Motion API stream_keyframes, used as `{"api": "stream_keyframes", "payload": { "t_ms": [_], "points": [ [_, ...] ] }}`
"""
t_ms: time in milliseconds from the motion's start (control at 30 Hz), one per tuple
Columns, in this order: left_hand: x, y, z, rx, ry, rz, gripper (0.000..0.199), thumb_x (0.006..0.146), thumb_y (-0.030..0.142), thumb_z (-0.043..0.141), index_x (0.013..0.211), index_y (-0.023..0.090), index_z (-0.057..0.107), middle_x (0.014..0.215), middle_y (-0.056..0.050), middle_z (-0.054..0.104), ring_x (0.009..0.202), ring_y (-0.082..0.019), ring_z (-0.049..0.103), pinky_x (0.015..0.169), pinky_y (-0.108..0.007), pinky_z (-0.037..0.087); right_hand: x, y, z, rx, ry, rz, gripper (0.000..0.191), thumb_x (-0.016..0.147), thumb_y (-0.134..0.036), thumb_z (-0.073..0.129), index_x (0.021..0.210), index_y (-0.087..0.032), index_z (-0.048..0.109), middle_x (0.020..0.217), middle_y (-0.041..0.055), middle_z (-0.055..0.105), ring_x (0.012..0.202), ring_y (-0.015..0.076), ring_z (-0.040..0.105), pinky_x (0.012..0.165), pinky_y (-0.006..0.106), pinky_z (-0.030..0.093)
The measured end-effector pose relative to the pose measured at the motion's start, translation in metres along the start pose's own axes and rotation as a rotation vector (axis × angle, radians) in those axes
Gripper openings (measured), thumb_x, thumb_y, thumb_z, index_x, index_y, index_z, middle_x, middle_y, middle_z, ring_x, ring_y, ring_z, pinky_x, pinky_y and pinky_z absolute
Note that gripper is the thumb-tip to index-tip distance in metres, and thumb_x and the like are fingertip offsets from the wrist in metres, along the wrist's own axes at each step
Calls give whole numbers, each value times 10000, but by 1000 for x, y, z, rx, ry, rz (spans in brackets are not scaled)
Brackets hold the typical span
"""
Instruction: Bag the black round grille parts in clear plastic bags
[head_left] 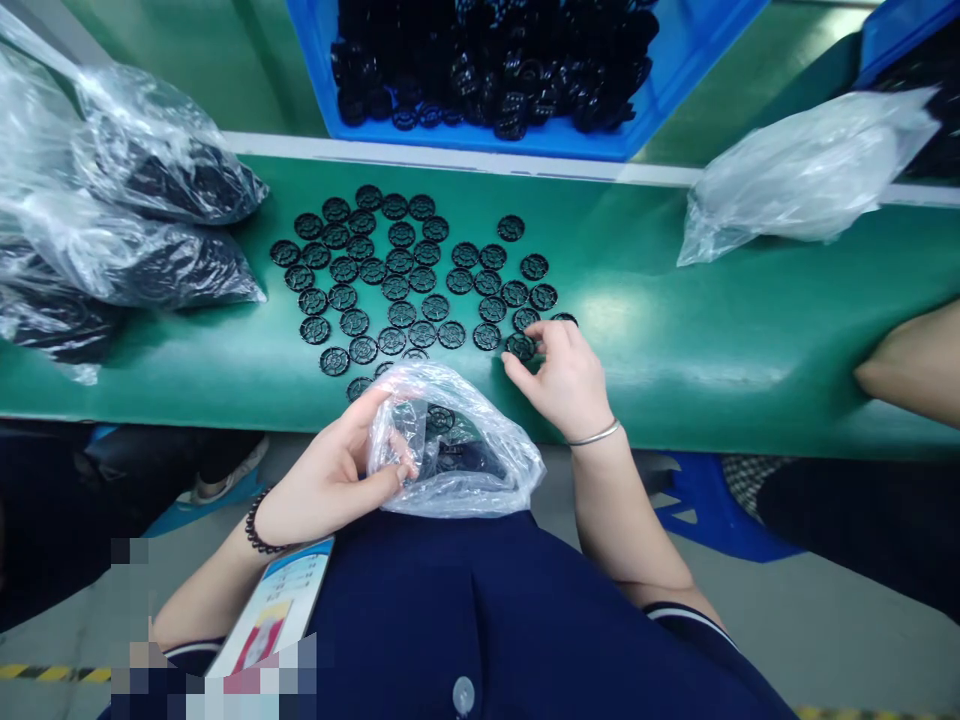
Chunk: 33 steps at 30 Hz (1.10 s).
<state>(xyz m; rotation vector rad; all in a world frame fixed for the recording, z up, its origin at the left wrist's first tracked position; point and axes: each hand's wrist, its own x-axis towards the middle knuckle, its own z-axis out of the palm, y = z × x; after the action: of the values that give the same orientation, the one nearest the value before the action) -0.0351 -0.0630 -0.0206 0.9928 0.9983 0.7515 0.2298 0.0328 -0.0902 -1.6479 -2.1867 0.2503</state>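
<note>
My left hand (341,455) grips the rim of a clear plastic bag (480,495) at the table's front edge, fingers on one side and thumb inside the mouth. The bag gapes open, and some black parts show inside it. On the green table, my right hand (562,375) has its thumb and fingertips closed around the edges of a black round spoked disc (520,346), which still lies at table level. Several like black discs (401,260) are spread flat to the left and beyond this hand, mostly in a loose cluster. The bag's rim partly hides the nearest discs.
Filled clear bags of black parts (165,240) are heaped at the table's left. Past the far edge stands a blue crate (480,145) holding black parts. A whitish plastic bag (810,170) lies at the far right. Another person's arm (915,365) rests at the right edge.
</note>
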Motion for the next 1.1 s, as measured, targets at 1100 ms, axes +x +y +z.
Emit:
{"api": "stream_keyframes", "payload": {
  "t_ms": [1100],
  "points": [
    [7,6,8,66,-67,122,666,863,69,583,1437,297,333,824,-8,633,686,-107,591,652,-211,531,16,69,-7,23,82,128,275,829,-427,601,977,-201,549,926,94,601,876,275,534,803,453,469]
  ]
}}
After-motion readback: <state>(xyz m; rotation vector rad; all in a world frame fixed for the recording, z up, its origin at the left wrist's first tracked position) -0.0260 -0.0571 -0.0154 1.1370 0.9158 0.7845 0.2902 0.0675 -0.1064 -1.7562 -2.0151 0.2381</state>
